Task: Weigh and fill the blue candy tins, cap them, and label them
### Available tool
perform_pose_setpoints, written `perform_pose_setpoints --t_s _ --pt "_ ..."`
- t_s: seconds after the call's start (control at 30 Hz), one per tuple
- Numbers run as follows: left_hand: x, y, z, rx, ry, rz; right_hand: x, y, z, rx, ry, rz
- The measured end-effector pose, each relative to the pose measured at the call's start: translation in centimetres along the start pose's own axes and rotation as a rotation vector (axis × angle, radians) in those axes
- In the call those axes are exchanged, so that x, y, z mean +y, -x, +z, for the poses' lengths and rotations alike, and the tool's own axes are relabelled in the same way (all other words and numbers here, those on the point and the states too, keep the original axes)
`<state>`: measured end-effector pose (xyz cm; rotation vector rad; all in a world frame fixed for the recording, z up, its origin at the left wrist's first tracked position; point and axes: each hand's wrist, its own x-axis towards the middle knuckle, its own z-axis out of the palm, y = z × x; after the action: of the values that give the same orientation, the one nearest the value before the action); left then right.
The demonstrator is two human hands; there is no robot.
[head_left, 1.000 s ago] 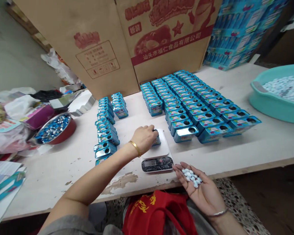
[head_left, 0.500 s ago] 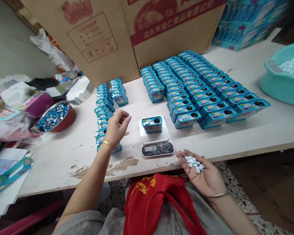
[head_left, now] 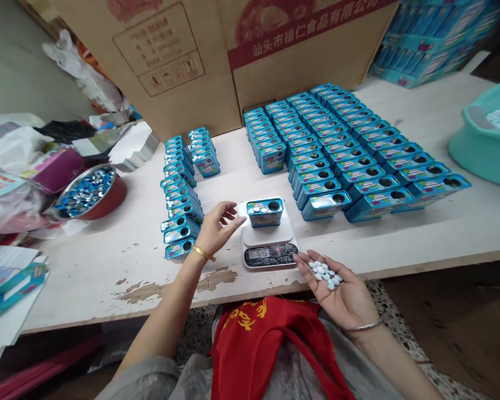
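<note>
A blue candy tin [head_left: 265, 213] stands upright on the white kitchen scale [head_left: 268, 238], with a few white candies on its top beside the round hole. The scale's display [head_left: 259, 254] is lit with digits. My left hand [head_left: 219, 226] reaches in from the left, fingers apart and nothing in them, its fingertips close to the tin and the scale's edge. My right hand [head_left: 341, 294] lies palm up at the table's front edge, cupping a small heap of white candies [head_left: 325, 275]. Its fingertips are close to the scale's lower right corner.
Rows of blue tins [head_left: 350, 166] fill the table's right half. More tins [head_left: 180, 205] stand in columns at left. Cardboard boxes [head_left: 216, 100] line the back. A turquoise basin [head_left: 479, 147] of candies is far right; a red bowl [head_left: 112, 200] of shiny blue pieces is left.
My left hand has moved right, from above the left tins to beside the tin on the scale. The display went from 0.0 to about 164.6. My right hand still cups candies.
</note>
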<state>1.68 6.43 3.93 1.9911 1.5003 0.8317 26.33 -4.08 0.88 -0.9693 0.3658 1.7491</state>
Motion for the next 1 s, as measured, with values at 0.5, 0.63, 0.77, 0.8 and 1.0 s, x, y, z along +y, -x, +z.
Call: perform_pose_setpoints --t_s 0.5,0.63,0.77,0.8,1.0 --pt "2.3 -1.2 3.0 -0.070 -0.508 0.483 2.2 -3.9 7.9 -0.148 -0.221 -0.129" --pt "2.8 -0.2 2.3 0.035 -0.647 0.691 1.9 -4.2 8.9 -0.051 -0.283 -0.055" --pt "2.2 0.4 2.0 0.190 -0.710 0.814 1.7 -4.3 9.1 -0.085 -0.266 -0.034" --pt "2.1 0.5 2.0 0.210 -0.713 0.835 1.7 -4.3 9.1 -0.098 -0.261 -0.033" --pt "1.2 0.8 2.1 0.228 -0.632 0.792 1.9 -4.3 9.3 -0.141 -0.276 -0.018"
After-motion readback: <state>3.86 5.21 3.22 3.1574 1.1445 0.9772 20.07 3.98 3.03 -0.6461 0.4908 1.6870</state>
